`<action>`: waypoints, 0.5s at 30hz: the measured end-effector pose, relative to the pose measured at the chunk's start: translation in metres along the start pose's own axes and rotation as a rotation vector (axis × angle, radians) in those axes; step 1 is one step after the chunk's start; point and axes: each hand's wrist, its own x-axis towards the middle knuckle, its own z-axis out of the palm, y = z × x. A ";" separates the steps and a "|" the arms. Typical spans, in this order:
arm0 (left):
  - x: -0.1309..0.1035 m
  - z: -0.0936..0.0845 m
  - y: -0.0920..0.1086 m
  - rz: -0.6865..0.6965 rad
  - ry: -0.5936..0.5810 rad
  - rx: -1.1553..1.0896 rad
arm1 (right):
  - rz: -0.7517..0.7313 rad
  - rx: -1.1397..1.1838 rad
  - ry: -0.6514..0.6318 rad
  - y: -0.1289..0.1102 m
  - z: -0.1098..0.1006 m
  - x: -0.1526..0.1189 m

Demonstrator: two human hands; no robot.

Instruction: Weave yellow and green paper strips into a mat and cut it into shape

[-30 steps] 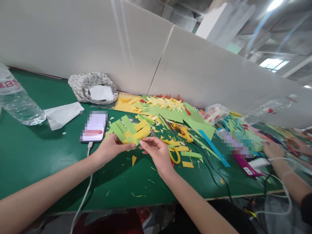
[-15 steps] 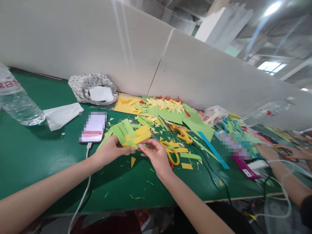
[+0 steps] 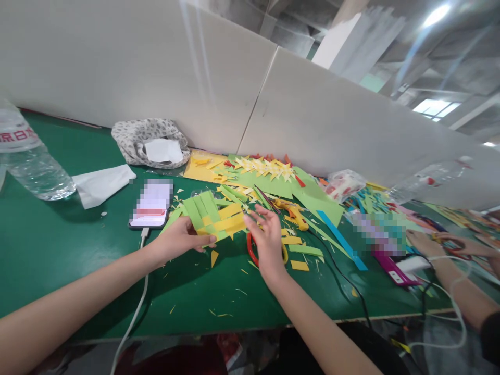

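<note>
A woven piece of green and yellow paper strips (image 3: 213, 216) is pinched at its lower left by my left hand (image 3: 182, 240). Its green strips point up and its yellow strips point right. My right hand (image 3: 265, 237) is just right of the yellow ends, fingers apart and raised, with nothing seen in it. Below and behind that hand are scissors with red and yellow handles (image 3: 252, 251), partly hidden. A yellow glue gun (image 3: 292, 212) lies beyond, among cut yellow and green paper scraps.
On the left are a water bottle (image 3: 33, 156), a white tissue (image 3: 102, 186) and a phone on a cable (image 3: 150, 204). Behind lie a spotted pouch (image 3: 133, 143) and a zigzag paper piece (image 3: 265, 167). A co-worker's hands (image 3: 429, 247) are at the right.
My right hand has let go of the woven piece and moved right, its fingers spreading and rising. The red scissor handle shows more. My left hand keeps its hold.
</note>
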 end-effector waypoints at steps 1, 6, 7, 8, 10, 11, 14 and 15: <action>0.000 -0.001 0.000 0.001 -0.047 0.029 | -0.041 -0.027 0.024 -0.004 -0.003 0.004; -0.006 0.002 -0.001 -0.017 -0.182 0.209 | -0.087 -0.158 -0.371 -0.019 -0.009 0.009; -0.008 0.004 -0.001 -0.026 -0.175 0.248 | -0.066 -0.182 -0.425 -0.020 -0.007 0.008; -0.009 0.005 0.000 -0.034 -0.168 0.283 | -0.042 -0.203 -0.458 -0.020 -0.005 0.006; -0.011 0.008 0.001 -0.039 -0.162 0.333 | -0.003 -0.218 -0.486 -0.019 -0.002 0.004; -0.011 0.008 0.001 -0.030 -0.161 0.344 | 0.012 -0.213 -0.492 -0.019 -0.001 0.004; -0.009 0.009 0.000 0.043 -0.131 0.348 | 0.036 -0.173 -0.474 -0.017 -0.001 0.005; -0.007 0.008 -0.001 0.071 -0.119 0.335 | 0.042 -0.164 -0.461 -0.017 -0.001 0.006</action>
